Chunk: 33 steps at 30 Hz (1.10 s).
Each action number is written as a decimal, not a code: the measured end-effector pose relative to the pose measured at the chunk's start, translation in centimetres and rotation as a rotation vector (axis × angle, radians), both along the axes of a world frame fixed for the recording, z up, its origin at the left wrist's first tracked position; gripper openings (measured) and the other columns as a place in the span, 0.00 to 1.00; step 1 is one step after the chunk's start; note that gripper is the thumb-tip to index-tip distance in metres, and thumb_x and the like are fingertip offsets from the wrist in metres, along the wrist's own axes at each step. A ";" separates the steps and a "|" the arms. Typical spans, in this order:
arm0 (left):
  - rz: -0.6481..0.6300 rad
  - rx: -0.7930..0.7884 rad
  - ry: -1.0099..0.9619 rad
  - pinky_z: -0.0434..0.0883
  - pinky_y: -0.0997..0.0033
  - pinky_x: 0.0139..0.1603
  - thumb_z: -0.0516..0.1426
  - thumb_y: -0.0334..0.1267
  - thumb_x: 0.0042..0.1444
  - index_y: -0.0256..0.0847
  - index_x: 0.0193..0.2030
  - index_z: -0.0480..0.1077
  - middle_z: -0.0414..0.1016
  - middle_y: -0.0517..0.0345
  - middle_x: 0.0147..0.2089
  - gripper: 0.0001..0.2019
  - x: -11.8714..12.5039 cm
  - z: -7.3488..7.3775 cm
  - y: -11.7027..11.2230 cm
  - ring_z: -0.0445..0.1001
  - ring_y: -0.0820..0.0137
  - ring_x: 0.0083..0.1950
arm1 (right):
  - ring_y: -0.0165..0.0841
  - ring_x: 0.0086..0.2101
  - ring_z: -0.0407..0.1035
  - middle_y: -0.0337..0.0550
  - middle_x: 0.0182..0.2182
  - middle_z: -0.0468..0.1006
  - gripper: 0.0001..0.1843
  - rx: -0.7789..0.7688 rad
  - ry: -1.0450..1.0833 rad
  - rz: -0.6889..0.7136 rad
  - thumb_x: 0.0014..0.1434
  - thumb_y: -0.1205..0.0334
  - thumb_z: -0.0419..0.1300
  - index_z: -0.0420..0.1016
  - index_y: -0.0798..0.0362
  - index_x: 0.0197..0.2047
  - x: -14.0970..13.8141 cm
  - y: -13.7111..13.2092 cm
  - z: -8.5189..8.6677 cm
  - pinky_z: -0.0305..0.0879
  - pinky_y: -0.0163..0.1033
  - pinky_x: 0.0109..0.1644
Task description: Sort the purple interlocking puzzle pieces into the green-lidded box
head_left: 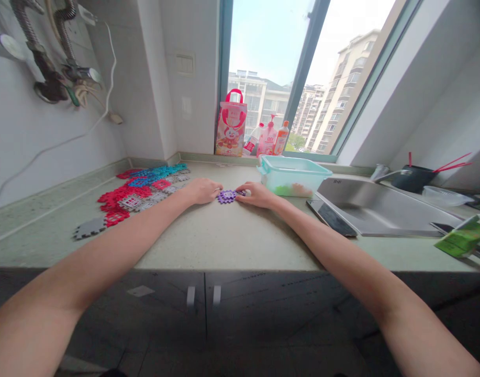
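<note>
In the head view, a purple interlocking plastic tile [225,197] with toothed edges and a cut-out middle lies on the counter between my hands. My left hand [203,191] is closed, its fingertips at the tile's left edge. From the other side, my right hand [259,195] pinches a second purple tile [241,192] against the first one's right edge. Fingers cover much of that second piece, so whether the two are joined I cannot tell. To the left, red tiles [116,201], blue tiles [153,175] and grey tiles [89,229] form a spread-out cluster.
A teal plastic tub [294,168] with green and orange pieces inside stands behind my right hand. Right of it are a phone [331,218] and a steel sink [375,209]. A pink bag [231,131] and several bottles [267,139] line the windowsill. The counter [216,241] ends in front.
</note>
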State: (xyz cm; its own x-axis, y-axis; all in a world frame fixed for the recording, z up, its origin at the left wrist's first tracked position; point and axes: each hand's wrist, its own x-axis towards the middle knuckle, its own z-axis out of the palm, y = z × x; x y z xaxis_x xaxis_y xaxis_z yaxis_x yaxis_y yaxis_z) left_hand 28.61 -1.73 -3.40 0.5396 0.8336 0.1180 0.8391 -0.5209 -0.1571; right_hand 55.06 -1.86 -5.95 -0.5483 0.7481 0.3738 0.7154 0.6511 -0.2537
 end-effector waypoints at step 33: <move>0.033 0.022 -0.087 0.72 0.62 0.51 0.49 0.54 0.68 0.54 0.64 0.75 0.86 0.52 0.50 0.24 -0.2 -0.8 0.8 0.82 0.55 0.51 | 0.35 0.42 0.77 0.41 0.43 0.86 0.15 -0.006 0.097 0.123 0.59 0.64 0.69 0.85 0.48 0.50 -1.5 -0.9 -0.2 0.67 0.37 0.46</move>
State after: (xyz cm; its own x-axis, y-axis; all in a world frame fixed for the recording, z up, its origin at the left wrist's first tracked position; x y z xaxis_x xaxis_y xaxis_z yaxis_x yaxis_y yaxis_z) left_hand 28.44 -0.89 -4.22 0.4986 0.8476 0.1817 0.8668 -0.4897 -0.0940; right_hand 53.52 -2.73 -6.16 -0.5976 0.6797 0.4254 0.6022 0.7307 -0.3216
